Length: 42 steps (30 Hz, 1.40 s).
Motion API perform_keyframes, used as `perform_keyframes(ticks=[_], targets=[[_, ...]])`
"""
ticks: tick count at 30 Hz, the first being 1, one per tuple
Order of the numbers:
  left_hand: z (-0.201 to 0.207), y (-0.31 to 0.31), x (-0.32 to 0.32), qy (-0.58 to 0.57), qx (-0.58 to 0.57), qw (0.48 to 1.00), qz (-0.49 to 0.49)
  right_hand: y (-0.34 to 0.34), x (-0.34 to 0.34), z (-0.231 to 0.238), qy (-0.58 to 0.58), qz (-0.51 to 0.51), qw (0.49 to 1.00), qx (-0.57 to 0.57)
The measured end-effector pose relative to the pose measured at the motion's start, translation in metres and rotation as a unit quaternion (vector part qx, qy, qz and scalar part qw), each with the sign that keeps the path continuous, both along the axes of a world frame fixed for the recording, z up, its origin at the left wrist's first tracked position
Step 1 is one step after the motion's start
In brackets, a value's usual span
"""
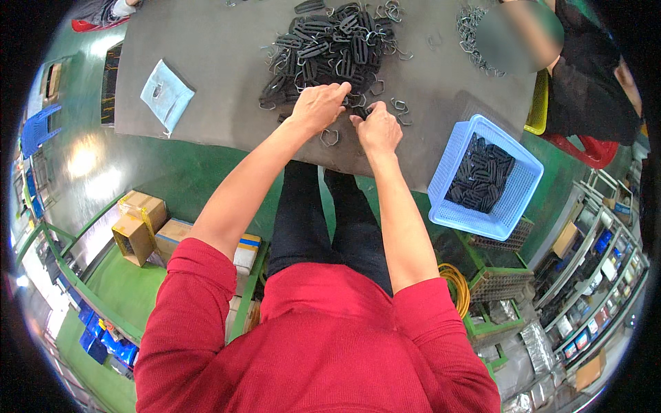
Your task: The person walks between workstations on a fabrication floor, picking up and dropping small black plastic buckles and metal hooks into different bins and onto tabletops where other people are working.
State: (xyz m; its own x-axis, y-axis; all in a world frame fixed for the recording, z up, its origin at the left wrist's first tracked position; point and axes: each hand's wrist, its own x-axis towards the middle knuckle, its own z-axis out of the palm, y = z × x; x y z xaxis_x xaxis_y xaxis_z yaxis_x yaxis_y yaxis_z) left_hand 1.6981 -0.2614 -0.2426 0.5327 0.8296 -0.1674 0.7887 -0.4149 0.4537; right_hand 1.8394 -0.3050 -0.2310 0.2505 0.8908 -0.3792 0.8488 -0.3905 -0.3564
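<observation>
A heap of black slotted plastic pieces [330, 45], many with metal wire hooks on them, lies at the far middle of the grey table [220, 55]. At its near edge my left hand [319, 107] is closed, its fingertips bent toward the other hand; what they grip is hidden. Just to the right, my right hand [380, 131] pinches a small black plastic piece [363, 112] between thumb and forefinger. Loose bent wire hooks [330, 138] lie beside both hands. A blue plastic basket [441, 175] at the right holds many black pieces [482, 172] without visible hooks.
A light blue face mask [166, 96] lies on the table's left. Metal hooks [471, 31] are heaped at the far right, near another person [585, 76]. A yellow basket [538, 103] and red stool [585, 151] stand beyond the right edge. Cardboard boxes [141, 224] sit behind at left.
</observation>
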Motion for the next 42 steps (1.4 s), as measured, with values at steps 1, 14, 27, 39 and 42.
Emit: perform_keyframes(ticks=[1, 14, 27, 39, 42], targets=[[0.004, 0.005, 0.005, -0.001, 0.004, 1.000, -0.001, 0.004, 0.005, -0.002, 0.004, -0.020, 1.000, -0.008], [0.034, 0.019, -0.003, -0.095, -0.122, 0.982, 0.111, -0.001, 0.082, 0.029, 0.494, -0.254, 0.830, 0.057], [0.069, 0.085, -0.044, -0.626, -0.535, 0.512, 0.243, 0.058, 0.052, 0.057, 0.727, -0.301, 0.615, 0.045], [-0.014, 0.214, -0.068, 0.007, -0.026, 0.991, 0.133, 0.141, -0.018, 0.018, -0.069, -0.027, 0.994, -0.074], [-0.008, 0.223, -0.082, -0.072, -0.178, 0.977, 0.091, 0.126, -0.003, 0.020, 0.073, -0.092, 0.993, 0.032]])
